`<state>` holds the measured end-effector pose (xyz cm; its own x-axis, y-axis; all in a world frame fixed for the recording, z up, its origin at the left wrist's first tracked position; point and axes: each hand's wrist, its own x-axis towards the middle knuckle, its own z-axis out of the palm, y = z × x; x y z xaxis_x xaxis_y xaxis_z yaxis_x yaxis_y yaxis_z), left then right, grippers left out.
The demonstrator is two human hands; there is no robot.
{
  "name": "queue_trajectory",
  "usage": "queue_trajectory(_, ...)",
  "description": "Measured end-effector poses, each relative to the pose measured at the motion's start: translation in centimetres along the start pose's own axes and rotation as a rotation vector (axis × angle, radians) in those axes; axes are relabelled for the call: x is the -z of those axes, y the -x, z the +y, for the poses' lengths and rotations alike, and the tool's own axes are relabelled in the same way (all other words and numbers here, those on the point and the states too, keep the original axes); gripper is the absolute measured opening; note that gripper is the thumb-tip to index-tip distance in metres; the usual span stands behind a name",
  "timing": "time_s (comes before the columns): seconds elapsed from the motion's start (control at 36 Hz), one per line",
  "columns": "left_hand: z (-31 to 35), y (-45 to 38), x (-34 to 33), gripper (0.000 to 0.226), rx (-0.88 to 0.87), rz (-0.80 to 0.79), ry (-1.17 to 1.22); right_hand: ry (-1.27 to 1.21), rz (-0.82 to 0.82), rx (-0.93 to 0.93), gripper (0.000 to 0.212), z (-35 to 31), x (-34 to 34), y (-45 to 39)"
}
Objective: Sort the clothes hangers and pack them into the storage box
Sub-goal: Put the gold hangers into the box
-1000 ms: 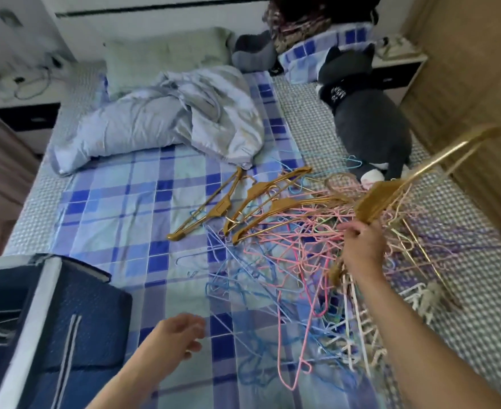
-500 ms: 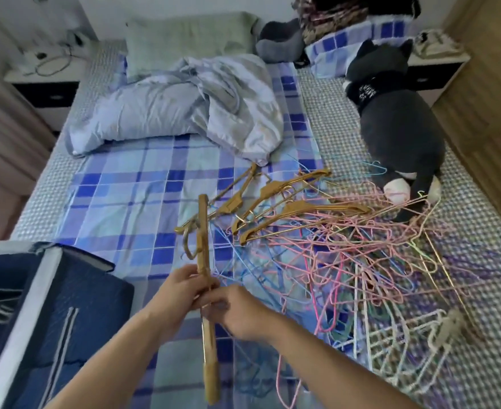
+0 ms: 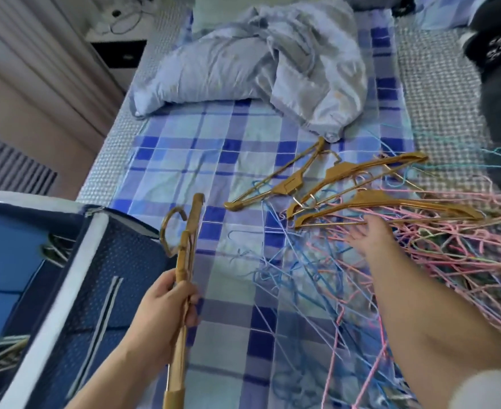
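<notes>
Gold-coloured hangers (image 3: pixel 182 261), seemingly two held together edge-on, stand nearly upright in the lower middle of the frame, gripped in the left hand (image 3: pixel 166 308), whose fingers and thumb curl round them at about mid-length. Their hooks curve toward the left at the top, just above the corner of the storage box (image 3: pixel 75 290), a dark blue fabric box with a pale rim that fills the lower left of the frame. Inside it, a few pale hangers (image 3: pixel 4 349) show dimly against the blue lining.

To the right of centre, the right hand (image 3: pixel 373 240) reaches out flat with fingers spread and straight, holding nothing, its fingertips over the tangle of wire hangers. Just beyond those fingertips lie three more gold hangers (image 3: pixel 361 199) on the bed, fanned out side by side, the nearest one close to the hand.

Thin blue hangers (image 3: pixel 296 261) sprawl across the middle of the frame, and pink hangers (image 3: pixel 449 246) pile up at the right edge, the two colours tangled where they meet. All of it rests on a blue checked sheet (image 3: pixel 208 160). A crumpled pale grey quilt (image 3: pixel 258 63) lies at the upper centre, and a dark plush toy (image 3: pixel 500 69) sits at the upper right edge.
</notes>
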<state>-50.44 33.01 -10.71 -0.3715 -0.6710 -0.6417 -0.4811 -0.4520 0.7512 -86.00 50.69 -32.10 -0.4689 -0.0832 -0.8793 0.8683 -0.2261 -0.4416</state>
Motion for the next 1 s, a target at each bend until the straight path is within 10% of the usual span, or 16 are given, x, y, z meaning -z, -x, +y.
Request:
queue_trajectory(0.14, -0.2, 1.0, 0.1, 0.013, -0.004, -0.015, 0.001, -0.194, 0.075, 0.165, 0.004, -1.4, 0.6, 1.1)
queue_trajectory(0.25, -0.7, 2.2, 0.0, 0.01, -0.012, -0.039, -0.006, -0.354, -0.107, 0.269, 0.033, -2.1, 1.5, 8.0)
queue_trajectory(0.42, -1.2, 4.6, -0.7, 0.017, -0.015, -0.09, 0.008, 0.108, -0.04, 0.61, 0.034, 0.7, 5.4, 19.5)
queue_trajectory(0.67, 1.7, 8.1, -2.6, 0.025, 0.157, -0.348, 0.31, -0.348, -0.644, 0.1, 0.031, 3.9, 7.4, 32.2)
queue_trajectory(1.0, 1.8, 10.8, -1.8, 0.028, 0.16, -0.577, 0.559, 0.531, -0.246, 0.396, 0.033, 12.7, 3.1, 33.1)
